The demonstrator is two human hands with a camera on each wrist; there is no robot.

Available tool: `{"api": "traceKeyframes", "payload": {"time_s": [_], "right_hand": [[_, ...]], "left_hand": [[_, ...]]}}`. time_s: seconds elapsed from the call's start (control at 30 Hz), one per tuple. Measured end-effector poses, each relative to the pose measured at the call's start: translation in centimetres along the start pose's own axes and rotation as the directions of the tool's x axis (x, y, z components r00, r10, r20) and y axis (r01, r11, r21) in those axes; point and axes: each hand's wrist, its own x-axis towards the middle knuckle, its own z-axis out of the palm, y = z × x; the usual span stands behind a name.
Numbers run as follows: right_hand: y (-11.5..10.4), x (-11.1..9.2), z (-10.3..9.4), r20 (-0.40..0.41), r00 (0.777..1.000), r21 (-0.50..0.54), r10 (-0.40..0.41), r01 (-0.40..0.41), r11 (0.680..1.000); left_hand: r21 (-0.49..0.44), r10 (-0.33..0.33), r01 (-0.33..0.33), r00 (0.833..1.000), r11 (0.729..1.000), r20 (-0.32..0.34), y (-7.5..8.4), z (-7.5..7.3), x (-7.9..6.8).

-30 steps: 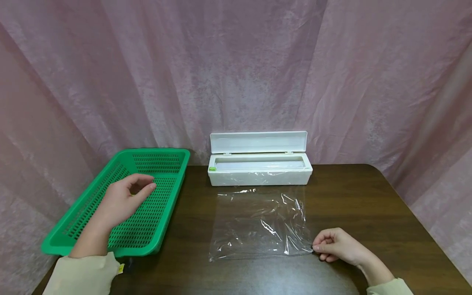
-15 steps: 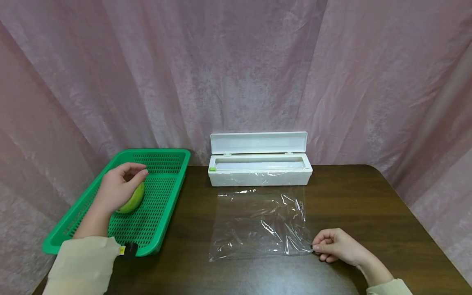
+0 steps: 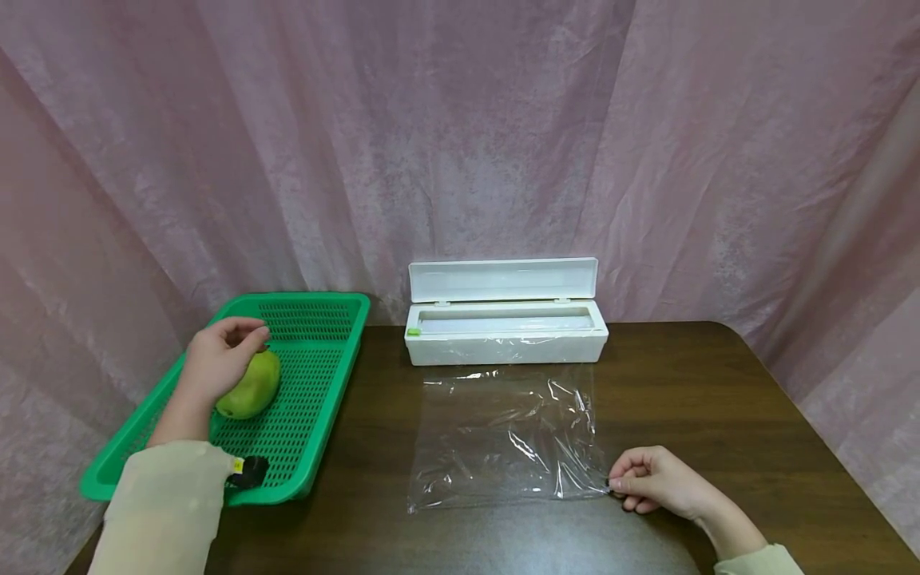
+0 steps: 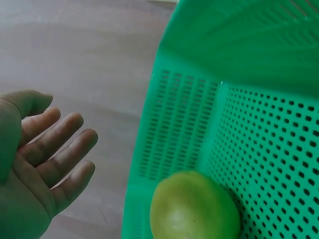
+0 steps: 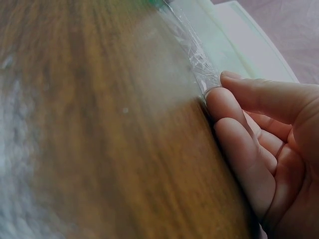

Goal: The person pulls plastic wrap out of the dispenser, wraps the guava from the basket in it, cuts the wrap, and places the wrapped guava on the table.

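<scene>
A green mango (image 3: 251, 385) lies in the green plastic basket (image 3: 327, 415) on the left. Over the basket hovers my left hand (image 3: 219, 357), its fingers loosely bent and holding nothing. In the left wrist view that hand (image 4: 47, 154) is apart from the mango (image 4: 194, 209), out beyond the basket's wall. At the right, my right hand (image 3: 657, 481) pinches the near right corner of a sheet of clear plastic wrap (image 3: 496, 447) between thumb and forefinger. The right wrist view shows the wrap's edge (image 5: 197, 59) running up to those fingertips.
A white cling film dispenser (image 3: 506, 349) with its lid raised stands at the back of the brown wooden table (image 3: 719, 383); the wrap stretches from its front. A small green piece (image 3: 414, 331) sits at its left end. A pink curtain (image 3: 503, 144) hangs behind.
My left hand has moved leftward over the basket, and the mango, mostly hidden behind it before, now shows. The right hand and the plastic wrap have stayed in place.
</scene>
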Motion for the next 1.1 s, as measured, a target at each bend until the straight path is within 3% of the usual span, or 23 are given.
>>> {"api": "traceKeyframes", "payload": {"time_s": [0.4, 0.57, 0.73, 0.8, 0.9, 1.1], "right_hand": [[0.1, 0.2, 0.0, 0.007, 1.0, 0.01, -0.003, 0.003, 1.0], [0.2, 0.2, -0.1, 0.01, 1.0, 0.005, -0.004, 0.004, 1.0], [0.4, 0.2, -0.1, 0.007, 1.0, -0.01, 0.004, -0.004, 1.0], [0.5, 0.2, -0.1, 0.01, 1.0, -0.009, -0.001, 0.001, 1.0], [0.5, 0.1, -0.1, 0.017, 1.0, -0.007, -0.004, 0.004, 1.0], [0.5, 0.2, -0.2, 0.019, 1.0, -0.008, -0.012, 0.013, 1.0]], "left_hand": [[0.175, -0.095, 0.096, 0.995, 0.98, -0.015, -4.4, 0.7, 1.3], [0.27, -0.196, 0.17, 0.978, 0.948, 0.072, -5.7, 0.6, 1.7], [0.309, -0.305, 0.229, 0.926, 0.923, 0.224, -6.1, 0.6, 1.9], [0.313, -0.319, 0.234, 0.912, 0.921, 0.258, -6.2, 0.7, 1.8], [0.318, -0.315, 0.221, 0.906, 0.922, 0.282, -6.3, 0.8, 1.7], [0.322, -0.301, 0.206, 0.911, 0.924, 0.282, -6.0, 1.0, 1.7]]}}
